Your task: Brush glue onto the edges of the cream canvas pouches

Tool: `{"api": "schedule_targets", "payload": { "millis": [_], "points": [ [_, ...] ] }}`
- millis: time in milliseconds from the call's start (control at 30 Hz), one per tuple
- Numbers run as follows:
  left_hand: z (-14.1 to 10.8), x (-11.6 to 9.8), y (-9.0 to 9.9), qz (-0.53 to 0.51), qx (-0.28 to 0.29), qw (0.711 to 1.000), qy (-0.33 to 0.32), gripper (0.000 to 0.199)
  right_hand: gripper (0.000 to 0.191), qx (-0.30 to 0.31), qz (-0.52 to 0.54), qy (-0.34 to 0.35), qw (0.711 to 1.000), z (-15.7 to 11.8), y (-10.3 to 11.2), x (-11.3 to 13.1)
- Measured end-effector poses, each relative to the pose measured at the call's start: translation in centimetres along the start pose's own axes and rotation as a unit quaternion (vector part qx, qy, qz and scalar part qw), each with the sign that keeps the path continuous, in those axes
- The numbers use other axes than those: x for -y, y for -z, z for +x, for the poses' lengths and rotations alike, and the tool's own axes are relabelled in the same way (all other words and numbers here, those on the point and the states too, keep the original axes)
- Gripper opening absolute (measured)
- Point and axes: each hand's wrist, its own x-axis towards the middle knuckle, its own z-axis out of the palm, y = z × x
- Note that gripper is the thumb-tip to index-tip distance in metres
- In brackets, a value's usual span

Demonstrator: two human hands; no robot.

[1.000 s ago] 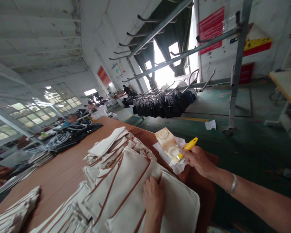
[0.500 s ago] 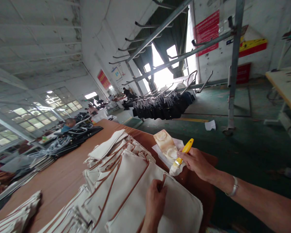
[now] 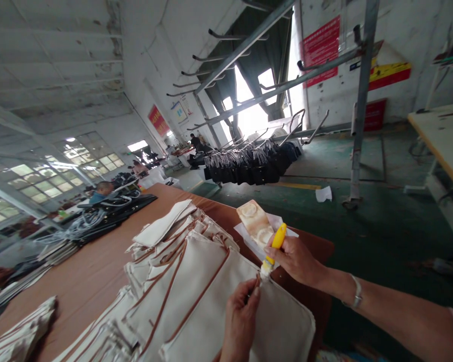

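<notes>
A person's right hand [image 3: 296, 259] grips a yellow-handled brush [image 3: 279, 236], bristles down, over a pile of white pieces [image 3: 207, 296] trimmed in brown on a brown-covered surface [image 3: 86, 266]. The left hand [image 3: 241, 314], its thumb and fingers drawn close together, pinches the end of a brown strip [image 3: 257, 279] above the nearest of the pieces. The pale, coated bristles meet the strip's tip or stop just beside it; which of the two cannot be told.

Behind the brush, a tan block [image 3: 253, 216] with a round mark on its upper end lies tilted on a white sheet [image 3: 242, 232] near the surface's edge. A silvery bracelet [image 3: 357, 291] circles the right wrist. The white pieces overlap in a slanting row, with a folded batch on top at the far end; a second bundle [image 3: 20, 327] lies apart at lower left.

Across the surface, black goods [image 3: 132, 207] lie beside pale, tangled cords [image 3: 85, 223], near a co-worker in blue [image 3: 102, 193]. Beyond, dark items [image 3: 245, 171] hang in a row from a metal rack [image 3: 313, 75] before a bright window, and a scrap of paper [image 3: 323, 194] rests on the green floor [image 3: 366, 221].
</notes>
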Motion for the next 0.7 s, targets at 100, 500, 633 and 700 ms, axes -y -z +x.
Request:
{"api": "schedule_targets", "payload": {
  "millis": [100,500,633,700],
  "points": [
    [-0.2,-0.2,0.0,-0.006,0.014,1.0,0.007,0.047,0.028,-0.02,-0.009,0.009,1.0,0.3,0.1,0.0],
    [-0.7,0.1,0.0,-0.038,0.055,0.998,0.015,0.042,0.026,-0.034,-0.011,0.029,0.999,0.0,-0.1,0.6],
    [-1.7,-0.8,0.1,0.035,-0.006,0.999,-0.029,0.042,0.024,-0.073,0.007,0.025,0.997,0.2,1.2,0.5],
    [-2.5,-1.2,-0.1,0.102,-0.056,0.99,-0.085,0.039,0.024,-0.075,0.03,0.016,0.997,0.1,2.1,1.0]
  ]
}}
